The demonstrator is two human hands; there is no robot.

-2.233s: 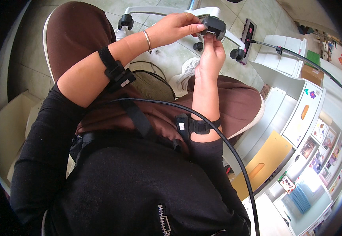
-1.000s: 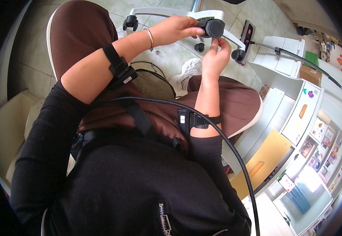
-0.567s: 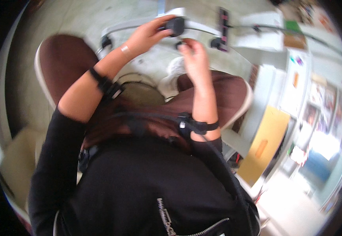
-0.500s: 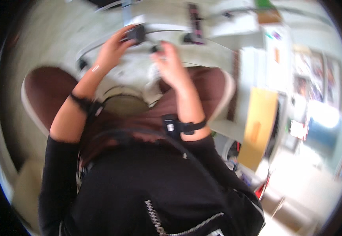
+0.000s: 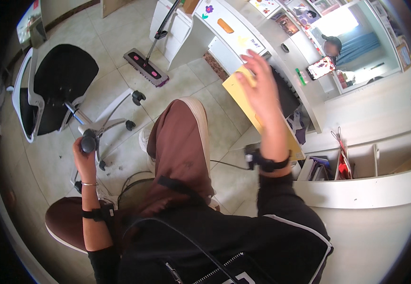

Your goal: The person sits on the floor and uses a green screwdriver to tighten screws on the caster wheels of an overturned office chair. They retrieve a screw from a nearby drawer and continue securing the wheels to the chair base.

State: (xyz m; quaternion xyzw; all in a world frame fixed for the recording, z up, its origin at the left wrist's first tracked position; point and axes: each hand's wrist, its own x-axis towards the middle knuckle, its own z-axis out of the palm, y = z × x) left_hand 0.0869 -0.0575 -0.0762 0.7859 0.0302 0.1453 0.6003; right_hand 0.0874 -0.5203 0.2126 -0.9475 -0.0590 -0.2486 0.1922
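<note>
My left hand (image 5: pixel 83 155) has its fingers around a black caster wheel (image 5: pixel 88 141) on a white leg of the swivel chair's base. The chair (image 5: pixel 63 71), with a black seat and white frame, stands at the left. Other casters, among them a black caster (image 5: pixel 138 98), sit on the remaining legs. My right hand (image 5: pixel 261 85) is lifted at the right, fingers apart and holding nothing. It is in front of a yellow board (image 5: pixel 242 97) and the white desk; whether it touches the board cannot be told.
A flat mop (image 5: pixel 145 67) lies on the tiled floor beyond my knees. At the right, a white drawer (image 5: pixel 357 191) with compartments stands open beside me. A phone (image 5: pixel 321 68) leans by a mirror (image 5: pixel 357 47). A black cable (image 5: pixel 229 164) crosses near my legs.
My view has turned right, bringing the desk and mirror in. My right hand has left the chair's base and moved up to the right. The left hand stays on the caster wheel.
</note>
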